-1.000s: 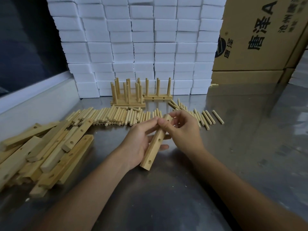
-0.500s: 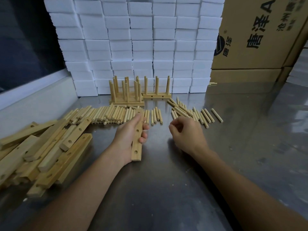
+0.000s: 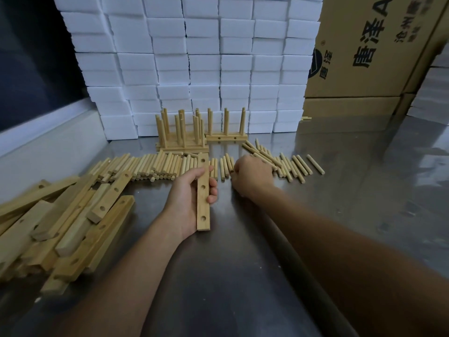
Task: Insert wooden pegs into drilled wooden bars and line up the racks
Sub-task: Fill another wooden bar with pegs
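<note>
From the head camera, the left hand (image 3: pixel 192 198) gripped a drilled wooden bar (image 3: pixel 203 193), thumb across its top and fingers curled round its right edge; the bar pointed away from the person, just above the steel table (image 3: pixel 243 276). The right hand (image 3: pixel 250 177) lay knuckles-up among the loose pegs (image 3: pixel 155 166), fingers curled under; whether it held a peg could not be told. A heap of bars (image 3: pixel 60 222) lay at the left. Finished racks (image 3: pixel 182 132) stood against the stacked white boxes (image 3: pixel 194 57), beside cardboard cartons (image 3: pixel 364 57).
</note>
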Demonstrator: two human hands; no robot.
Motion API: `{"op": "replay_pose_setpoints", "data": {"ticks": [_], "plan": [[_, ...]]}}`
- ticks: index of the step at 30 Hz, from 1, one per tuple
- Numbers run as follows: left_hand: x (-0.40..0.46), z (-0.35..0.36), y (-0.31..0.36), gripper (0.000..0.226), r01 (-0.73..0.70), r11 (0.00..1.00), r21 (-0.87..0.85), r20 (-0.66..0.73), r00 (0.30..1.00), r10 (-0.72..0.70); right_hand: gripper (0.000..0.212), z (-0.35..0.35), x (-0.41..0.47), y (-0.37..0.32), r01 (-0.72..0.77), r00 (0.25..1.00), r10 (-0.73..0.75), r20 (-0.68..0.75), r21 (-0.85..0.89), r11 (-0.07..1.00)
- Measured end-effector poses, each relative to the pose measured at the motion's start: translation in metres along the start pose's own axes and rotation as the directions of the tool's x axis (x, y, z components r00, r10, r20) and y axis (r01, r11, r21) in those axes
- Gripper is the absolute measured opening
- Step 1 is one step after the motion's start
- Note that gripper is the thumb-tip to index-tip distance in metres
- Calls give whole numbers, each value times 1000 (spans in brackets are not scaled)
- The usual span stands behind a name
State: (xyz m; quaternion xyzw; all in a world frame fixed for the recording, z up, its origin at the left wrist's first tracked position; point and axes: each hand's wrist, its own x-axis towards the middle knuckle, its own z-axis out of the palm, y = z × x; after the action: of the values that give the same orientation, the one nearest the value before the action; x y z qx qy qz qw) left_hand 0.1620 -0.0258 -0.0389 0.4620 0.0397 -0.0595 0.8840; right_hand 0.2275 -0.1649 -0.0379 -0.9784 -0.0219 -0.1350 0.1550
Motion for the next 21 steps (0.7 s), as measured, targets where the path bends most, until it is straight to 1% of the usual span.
{"op": "replay_pose_setpoints", "data": {"ticks": [2,3,5,7,9,11,14,16,17,19,21], "plan": [[0,1,-1,22,-1,1000,7,0,1000,1,8,-5,2,-2,-44,999,44,8,40,998],[0,1,0,22,0,1000,15,1,1000,0,9,-7,2,-3,-66,998,66,-2,47,997],[-1,2,-1,22,1,999,32,8,1000,-1,23,-12,0,-3,-100,995,100,-16,33,994],[-1,2,-1,21,-4,999,44,18,1000,3,28,-16,-2,1,-108,994,108,10,-4,994],[-1,3,-1,21,-11,998,56,28,1000,9,23,-19,-7,7,-78,995,81,53,-63,995],[-2,4,-2,21,-17,997,73,37,999,14,19,-22,-14,13,-16,997,25,75,-116,993],[-2,5,-2,20,-27,995,96,37,999,24,9,-28,-26,18,57,995,-44,91,-145,988],[-2,6,-3,20,-31,994,104,31,999,28,11,-30,-33,22,45,998,-40,50,-98,994],[-2,6,-3,18,-37,993,110,26,999,35,14,-31,-37,24,29,1000,-30,-2,-49,998],[-1,5,-4,9,-66,990,127,12,998,65,22,-31,-44,26,15,993,-1,-122,117,993],[0,5,-6,4,-98,986,135,-7,995,100,26,-30,-53,26,49,987,2,-159,317,947]]}}
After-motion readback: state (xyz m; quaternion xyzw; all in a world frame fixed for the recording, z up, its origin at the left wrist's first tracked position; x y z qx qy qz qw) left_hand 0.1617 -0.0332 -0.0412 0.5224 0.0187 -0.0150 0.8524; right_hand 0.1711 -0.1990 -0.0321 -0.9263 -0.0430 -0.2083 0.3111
